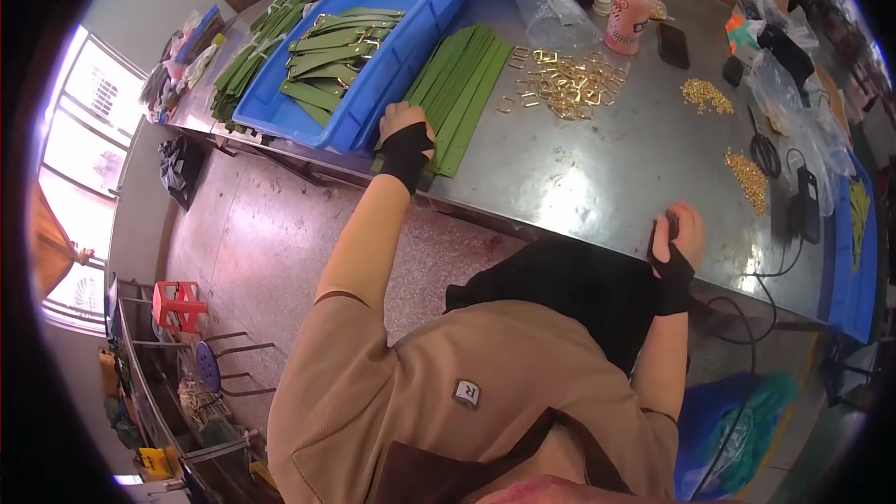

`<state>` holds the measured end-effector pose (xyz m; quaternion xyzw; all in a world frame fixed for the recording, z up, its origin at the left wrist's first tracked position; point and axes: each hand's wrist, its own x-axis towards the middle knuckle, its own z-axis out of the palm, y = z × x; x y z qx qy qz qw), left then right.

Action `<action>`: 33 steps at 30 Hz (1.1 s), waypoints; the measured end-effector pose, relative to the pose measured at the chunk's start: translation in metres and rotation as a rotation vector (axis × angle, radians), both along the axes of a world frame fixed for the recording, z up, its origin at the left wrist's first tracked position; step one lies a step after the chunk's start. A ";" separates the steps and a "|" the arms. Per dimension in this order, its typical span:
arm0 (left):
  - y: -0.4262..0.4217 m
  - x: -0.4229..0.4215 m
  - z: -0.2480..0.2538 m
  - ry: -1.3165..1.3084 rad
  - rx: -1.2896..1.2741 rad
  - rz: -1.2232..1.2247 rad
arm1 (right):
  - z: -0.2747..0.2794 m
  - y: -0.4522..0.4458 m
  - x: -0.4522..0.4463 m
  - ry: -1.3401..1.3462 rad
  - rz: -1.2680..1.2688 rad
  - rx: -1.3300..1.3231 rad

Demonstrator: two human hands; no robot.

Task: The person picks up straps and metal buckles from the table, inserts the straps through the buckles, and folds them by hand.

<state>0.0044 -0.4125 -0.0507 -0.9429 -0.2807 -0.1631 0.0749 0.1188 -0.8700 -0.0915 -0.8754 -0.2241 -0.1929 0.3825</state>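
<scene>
My left hand [405, 127], in a black wrist wrap, rests at the near end of a stack of green straps [462, 84], its fingers curled over the stack's left edge. Whether it grips a strap is hidden. At the table's front edge, my right hand [681, 233], also wrapped in black, has its fingers curled round a small dark object that I cannot make out. Gold rectangular rings [571, 84] lie in a pile right of the straps. A blue tray [347, 126] left of the stack holds green straps with gold buckles [336, 51].
Two piles of small gold pieces [707, 96] [747, 179] lie on the metal table [579, 173]. Behind are a pink bottle [628, 16], a phone [673, 45] and plastic bags [551, 9]. A black device [806, 203] with a cable sits at the right, beside a blue tray [847, 271].
</scene>
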 end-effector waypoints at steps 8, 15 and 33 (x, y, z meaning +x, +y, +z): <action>0.005 0.004 0.014 -0.073 0.025 0.052 | 0.004 0.001 -0.001 -0.023 0.012 -0.041; -0.045 0.000 0.060 -0.506 -0.672 -0.033 | 0.009 0.005 -0.005 -0.043 -0.004 -0.028; -0.181 0.032 0.053 -0.420 -1.979 -0.444 | 0.074 0.084 -0.009 0.996 0.509 0.853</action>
